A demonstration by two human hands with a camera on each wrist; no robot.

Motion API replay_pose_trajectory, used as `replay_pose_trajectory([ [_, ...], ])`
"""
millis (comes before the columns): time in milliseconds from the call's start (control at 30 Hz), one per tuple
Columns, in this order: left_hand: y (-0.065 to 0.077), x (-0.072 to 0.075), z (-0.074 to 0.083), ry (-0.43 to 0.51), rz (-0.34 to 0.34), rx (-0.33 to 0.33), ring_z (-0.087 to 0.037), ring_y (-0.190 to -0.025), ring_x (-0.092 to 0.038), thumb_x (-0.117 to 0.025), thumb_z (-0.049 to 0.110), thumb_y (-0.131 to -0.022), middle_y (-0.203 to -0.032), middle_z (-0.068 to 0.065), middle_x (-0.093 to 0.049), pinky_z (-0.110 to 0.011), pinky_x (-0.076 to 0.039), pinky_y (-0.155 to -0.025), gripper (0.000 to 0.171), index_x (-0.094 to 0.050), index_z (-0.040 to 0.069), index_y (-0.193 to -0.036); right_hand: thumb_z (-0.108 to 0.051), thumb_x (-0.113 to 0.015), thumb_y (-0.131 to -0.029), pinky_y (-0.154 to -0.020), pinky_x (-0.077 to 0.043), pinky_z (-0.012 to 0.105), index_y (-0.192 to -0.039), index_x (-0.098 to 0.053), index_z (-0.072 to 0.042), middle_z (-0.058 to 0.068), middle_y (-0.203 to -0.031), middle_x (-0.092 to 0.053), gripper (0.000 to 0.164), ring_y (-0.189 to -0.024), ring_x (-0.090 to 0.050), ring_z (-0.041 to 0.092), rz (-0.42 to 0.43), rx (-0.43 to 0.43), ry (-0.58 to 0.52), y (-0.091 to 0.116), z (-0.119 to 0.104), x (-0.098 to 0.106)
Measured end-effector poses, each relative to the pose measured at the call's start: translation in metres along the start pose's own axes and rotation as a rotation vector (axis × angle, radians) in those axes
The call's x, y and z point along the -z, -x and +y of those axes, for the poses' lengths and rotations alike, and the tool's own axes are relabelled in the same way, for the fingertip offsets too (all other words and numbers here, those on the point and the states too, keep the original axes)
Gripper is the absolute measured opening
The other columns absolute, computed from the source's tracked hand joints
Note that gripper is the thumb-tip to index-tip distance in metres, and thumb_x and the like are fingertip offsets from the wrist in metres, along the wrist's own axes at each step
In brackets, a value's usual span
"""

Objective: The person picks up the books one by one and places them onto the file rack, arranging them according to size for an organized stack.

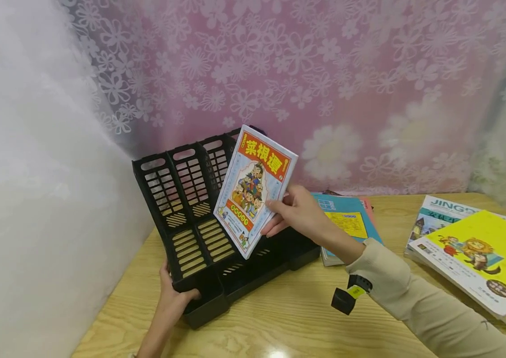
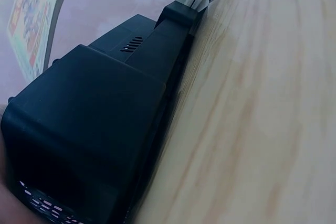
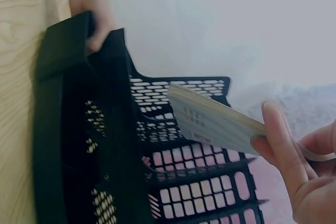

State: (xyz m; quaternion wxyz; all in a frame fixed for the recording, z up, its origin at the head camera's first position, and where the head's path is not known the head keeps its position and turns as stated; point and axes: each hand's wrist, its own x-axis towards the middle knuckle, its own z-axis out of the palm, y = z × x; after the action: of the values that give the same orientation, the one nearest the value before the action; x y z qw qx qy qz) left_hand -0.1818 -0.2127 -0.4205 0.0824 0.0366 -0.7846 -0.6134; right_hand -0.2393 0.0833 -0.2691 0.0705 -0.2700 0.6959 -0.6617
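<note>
My right hand pinches a thin book by its right edge, thumb on the illustrated cover and fingers behind. The book has a red title band with yellow characters and hangs tilted in front of a black file rack with slotted dividers. In the right wrist view the book shows its pale back and page edge. At the rack's near left corner my left hand grips the side, its thumb over the front rim and the other fingers mostly hidden. The rack fills much of the left wrist view.
Right of the rack lie books with a blue cover, partly behind my right arm. Farther right, a yellow-covered book tops a stack on the wooden table. A white wall stands left, a pink floral curtain behind.
</note>
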Motion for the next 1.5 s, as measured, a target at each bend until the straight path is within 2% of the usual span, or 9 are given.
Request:
replay_pose_trajectory([
  [100,-0.001,-0.002,0.0,0.002,-0.004,-0.003,-0.044,-0.126,-0.033,-0.066,-0.011,-0.063,-0.148,-0.029,-0.016,-0.051,-0.027,-0.102,0.118,0.012,0.004,-0.151,-0.005,-0.049,-0.099,-0.061,-0.055,0.046,-0.14,-0.037,0.0,0.032,-0.109,-0.064,0.044,-0.068,-0.07,0.035,0.012,0.047,0.026,-0.002,0.01,-0.009],
  [300,0.0,-0.003,-0.001,0.001,0.003,-0.003,-0.039,-0.121,-0.039,-0.067,-0.011,-0.063,-0.145,-0.028,-0.023,-0.046,-0.031,-0.099,0.118,0.009,0.005,-0.151,-0.006,-0.047,-0.099,-0.058,-0.055,0.045,-0.138,-0.04,0.003,0.03,-0.101,-0.066,0.041,-0.064,-0.07,0.032,0.08,0.11,0.069,-0.005,0.034,-0.026],
  [467,0.0,-0.003,-0.002,-0.016,0.002,-0.024,-0.04,-0.12,-0.04,-0.067,-0.011,-0.061,-0.144,-0.03,-0.023,-0.045,-0.033,-0.096,0.118,0.009,0.002,-0.15,-0.006,-0.047,-0.099,-0.058,-0.055,0.044,-0.136,-0.041,0.004,0.03,-0.096,-0.067,0.039,-0.064,-0.07,0.032,0.123,0.133,0.053,-0.013,0.049,-0.033],
  [700,0.0,-0.003,-0.001,0.013,0.021,-0.015,-0.041,-0.122,-0.039,-0.066,-0.012,-0.06,-0.145,-0.029,-0.024,-0.048,-0.029,-0.1,0.117,0.006,0.005,-0.151,-0.006,-0.048,-0.099,-0.06,-0.055,0.046,-0.137,-0.041,0.002,0.028,-0.095,-0.068,0.04,-0.065,-0.07,0.032,0.145,0.147,0.042,-0.028,0.059,-0.037],
  [900,0.0,-0.004,-0.003,0.015,0.033,-0.034,-0.041,-0.124,-0.038,-0.067,-0.013,-0.059,-0.145,-0.029,-0.026,-0.04,-0.032,-0.097,0.118,0.004,0.003,-0.151,-0.006,-0.047,-0.1,-0.06,-0.055,0.046,-0.137,-0.041,0.002,0.028,-0.093,-0.067,0.039,-0.065,-0.07,0.031,0.161,0.134,0.039,-0.034,0.069,-0.041],
  [1267,-0.001,-0.004,-0.003,0.016,0.044,-0.025,-0.038,-0.122,-0.039,-0.068,-0.013,-0.059,-0.146,-0.026,-0.026,-0.039,-0.031,-0.097,0.119,0.004,0.005,-0.152,-0.005,-0.048,-0.099,-0.055,-0.055,0.037,-0.136,-0.043,0.006,0.031,-0.099,-0.067,0.039,-0.063,-0.069,0.033,0.143,0.154,0.165,-0.047,0.084,-0.05],
  [1500,0.0,-0.002,-0.003,0.008,0.041,-0.034,-0.039,-0.121,-0.04,-0.068,-0.012,-0.059,-0.145,-0.026,-0.025,-0.036,-0.034,-0.095,0.117,0.004,0.005,-0.151,-0.001,-0.05,-0.096,-0.051,-0.054,0.036,-0.132,-0.048,0.004,0.027,-0.093,-0.069,0.037,-0.055,-0.067,0.019,0.183,0.162,0.256,-0.056,0.093,-0.058],
])
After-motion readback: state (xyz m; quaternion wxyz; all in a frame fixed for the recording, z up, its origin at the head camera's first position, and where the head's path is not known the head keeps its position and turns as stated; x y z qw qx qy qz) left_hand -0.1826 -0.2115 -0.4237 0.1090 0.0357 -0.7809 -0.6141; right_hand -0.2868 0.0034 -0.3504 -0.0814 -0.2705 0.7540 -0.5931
